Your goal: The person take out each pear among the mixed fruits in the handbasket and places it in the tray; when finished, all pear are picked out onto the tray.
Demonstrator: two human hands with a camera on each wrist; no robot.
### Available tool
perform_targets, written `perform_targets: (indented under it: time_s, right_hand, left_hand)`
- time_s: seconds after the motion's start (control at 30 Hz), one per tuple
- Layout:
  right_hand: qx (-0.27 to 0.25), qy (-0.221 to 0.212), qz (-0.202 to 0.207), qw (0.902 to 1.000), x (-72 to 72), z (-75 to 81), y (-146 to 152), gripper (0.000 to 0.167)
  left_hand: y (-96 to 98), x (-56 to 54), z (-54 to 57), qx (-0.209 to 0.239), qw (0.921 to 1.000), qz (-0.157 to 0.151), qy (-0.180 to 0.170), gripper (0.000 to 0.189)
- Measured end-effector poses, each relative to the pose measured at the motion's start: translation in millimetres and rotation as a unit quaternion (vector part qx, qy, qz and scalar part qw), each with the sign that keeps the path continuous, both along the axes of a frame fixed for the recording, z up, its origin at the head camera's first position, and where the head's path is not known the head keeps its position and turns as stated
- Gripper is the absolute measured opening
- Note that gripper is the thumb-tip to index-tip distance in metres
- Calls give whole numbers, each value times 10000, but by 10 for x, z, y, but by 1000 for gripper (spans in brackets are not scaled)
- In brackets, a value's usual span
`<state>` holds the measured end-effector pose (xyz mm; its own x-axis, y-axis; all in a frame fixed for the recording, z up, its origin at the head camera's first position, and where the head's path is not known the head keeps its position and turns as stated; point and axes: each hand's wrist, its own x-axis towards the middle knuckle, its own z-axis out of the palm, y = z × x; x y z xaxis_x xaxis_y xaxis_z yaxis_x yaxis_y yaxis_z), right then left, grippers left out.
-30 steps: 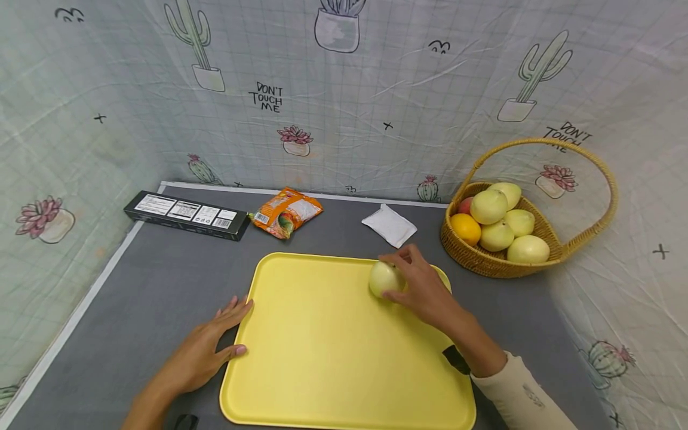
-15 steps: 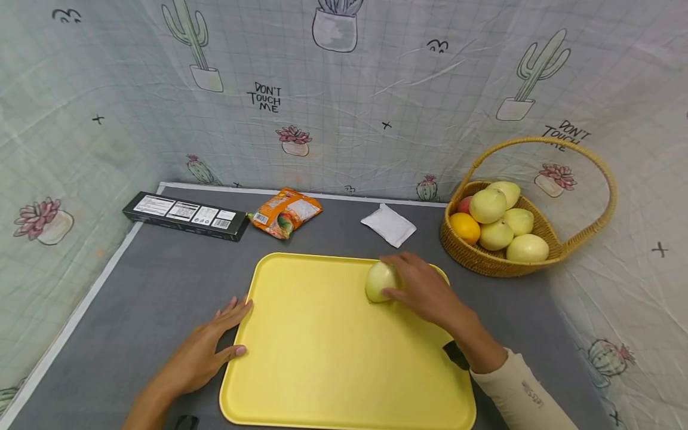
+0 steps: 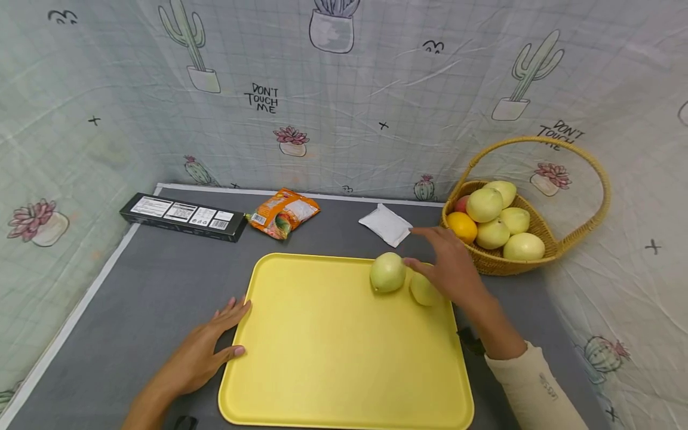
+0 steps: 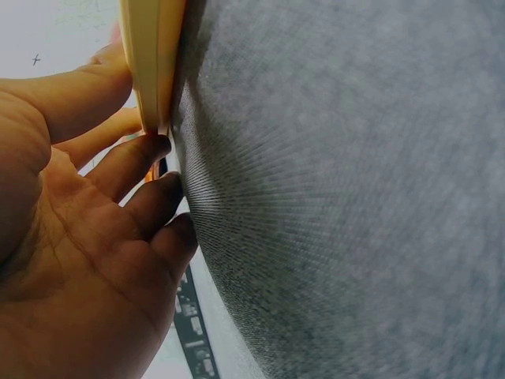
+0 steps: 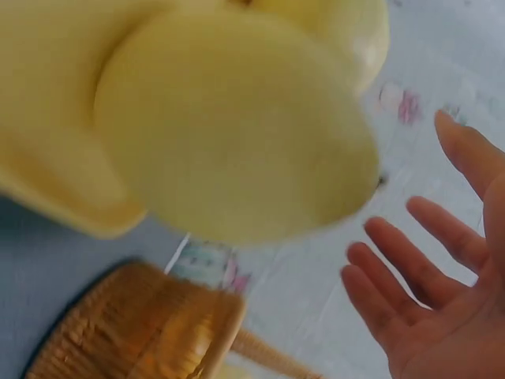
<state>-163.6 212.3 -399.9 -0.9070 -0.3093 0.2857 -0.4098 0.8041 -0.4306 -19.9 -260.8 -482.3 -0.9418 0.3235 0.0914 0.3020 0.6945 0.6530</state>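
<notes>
A yellow tray (image 3: 322, 358) lies in front of me. My left hand (image 3: 206, 343) rests at its left rim with fingers extended; in the left wrist view the thumb lies along the tray's edge (image 4: 154, 63) and the fingertips touch the grey cloth. Near the tray's back right corner sit two pale green round fruits, one fruit (image 3: 387, 272) in plain sight and another fruit (image 3: 424, 289) partly covered by my right hand (image 3: 451, 269). That hand is above the tray's corner, fingers spread. The right wrist view shows the hand (image 5: 434, 276) apart from the nearer fruit (image 5: 237, 126), holding nothing.
A wicker basket (image 3: 494, 264) with a tall handle stands at the right, holding several pale green fruits, an orange (image 3: 462, 227) and a partly hidden red fruit. Behind the tray lie a white packet (image 3: 385, 225), an orange snack bag (image 3: 285, 213) and a long black box (image 3: 183, 217).
My right hand has let go of the fruit and moved up and to the right, towards the basket. A second fruit now shows beneath it. The left hand has stayed at the rim.
</notes>
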Motion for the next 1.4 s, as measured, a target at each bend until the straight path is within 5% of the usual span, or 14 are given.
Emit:
perform_targets:
  time_s: [0.33,0.67,1.0,1.4]
  right_hand:
    - [-717,1050,-790,9887,-360,43,444,67]
    - [-957,1523,-1551,9714,-676,59,818,73]
    - [-849,780,-2154,9697,-887,27,1006,75]
    - [-787,204,-2374,9680,-986,-50,1069,73]
  left_hand:
    - [-5,-3,26,-16,9998,81,-168,84]
    - [-16,-3,34,44,9998,39,-186,82]
    - [-6,12,60,34,9990,87,-434,84]
    - [-1,19,54,40,9984,148,-535,85]
